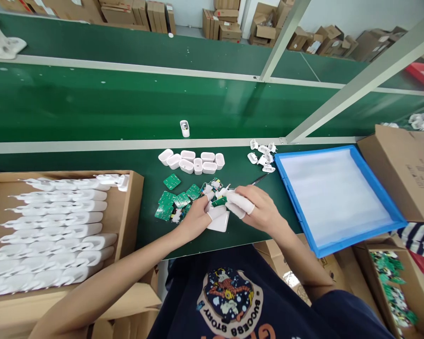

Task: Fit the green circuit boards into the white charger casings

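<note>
My left hand (196, 217) and my right hand (257, 206), both with white finger covers, meet over the workbench. Between their fingertips is a small green circuit board (219, 201); the fingers of both hands are closed on it, partly hiding it. A white flat-sided piece (219, 222) lies just beneath the hands. To the left of my left hand lies a loose pile of green circuit boards (166, 205), some with components facing up. Beyond the hands stand several white open-topped housings (187, 165). Small white plug parts (263, 155) lie in a cluster farther right.
At left, a cardboard box (136, 207) holds rows of white corded units. A blue-rimmed tray (297, 202) lies at right, beside a carton (403, 169). One white housing (184, 128) sits apart on the ledge. A box of boards (392, 287) stands lower right.
</note>
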A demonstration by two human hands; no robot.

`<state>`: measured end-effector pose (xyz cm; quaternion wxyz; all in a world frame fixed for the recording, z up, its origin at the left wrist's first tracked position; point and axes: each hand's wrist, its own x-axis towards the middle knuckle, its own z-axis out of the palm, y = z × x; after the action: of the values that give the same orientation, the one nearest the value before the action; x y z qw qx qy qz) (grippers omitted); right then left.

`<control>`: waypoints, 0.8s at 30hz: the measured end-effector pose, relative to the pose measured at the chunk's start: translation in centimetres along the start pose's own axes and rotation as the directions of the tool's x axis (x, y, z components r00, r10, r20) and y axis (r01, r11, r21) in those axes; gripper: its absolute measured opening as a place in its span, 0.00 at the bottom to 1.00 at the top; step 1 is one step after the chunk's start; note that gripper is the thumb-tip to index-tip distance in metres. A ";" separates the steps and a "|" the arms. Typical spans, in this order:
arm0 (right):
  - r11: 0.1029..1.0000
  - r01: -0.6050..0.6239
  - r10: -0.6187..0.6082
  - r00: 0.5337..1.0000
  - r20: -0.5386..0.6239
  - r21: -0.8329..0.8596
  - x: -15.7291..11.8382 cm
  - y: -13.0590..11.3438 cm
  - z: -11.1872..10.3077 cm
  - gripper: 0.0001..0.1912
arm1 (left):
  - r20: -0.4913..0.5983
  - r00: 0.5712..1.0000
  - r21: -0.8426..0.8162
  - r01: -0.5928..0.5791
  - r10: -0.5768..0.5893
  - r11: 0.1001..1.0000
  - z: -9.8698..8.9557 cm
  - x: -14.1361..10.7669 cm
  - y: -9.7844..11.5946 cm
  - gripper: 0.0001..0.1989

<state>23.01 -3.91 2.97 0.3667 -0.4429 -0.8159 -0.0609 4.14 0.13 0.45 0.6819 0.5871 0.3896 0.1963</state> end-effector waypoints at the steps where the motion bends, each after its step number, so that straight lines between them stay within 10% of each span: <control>1: 0.999 0.002 -0.004 0.998 -0.056 -0.043 0.1 0.0 -0.3 0.11 | 0.003 1.000 -0.006 0.013 -0.013 1.000 0.0 0.0 -0.1 0.16; 4: 0.973 -0.231 0.221 0.951 -0.216 -0.019 0.6 0.4 -1.9 0.13 | 0.017 0.999 -0.018 0.035 -0.034 0.999 0.2 -0.1 -0.1 0.18; 8: 0.827 -0.560 0.558 0.828 -0.061 -0.040 -0.1 4.0 -2.1 0.15 | 0.027 1.000 -0.032 -0.015 0.016 0.999 0.3 -0.3 0.1 0.19; 14: 0.704 -0.659 0.688 0.725 0.025 -0.265 -3.5 11.2 1.5 0.20 | 0.066 0.991 0.205 -0.125 0.114 0.971 0.1 -0.5 0.0 0.18; 17: 0.737 -0.655 0.664 0.747 -0.001 -0.168 -3.3 9.4 1.4 0.24 | 0.081 0.982 0.375 -0.191 0.173 0.907 0.0 -0.3 0.0 0.14; 20: 0.799 -0.533 0.466 0.842 0.273 0.278 -1.8 4.7 0.0 0.22 | 0.087 0.973 0.491 -0.229 0.215 0.840 -0.1 -0.1 0.2 0.10; 24: 0.741 -0.524 0.294 0.816 0.497 0.421 -0.2 0.8 -0.4 0.15 | 0.140 0.971 0.541 -0.238 0.193 0.807 -0.1 0.0 0.2 0.09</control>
<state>23.88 -3.75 2.91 0.3059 -0.4958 -0.7351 0.3467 4.13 0.24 0.59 0.4704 0.8069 0.3334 0.1281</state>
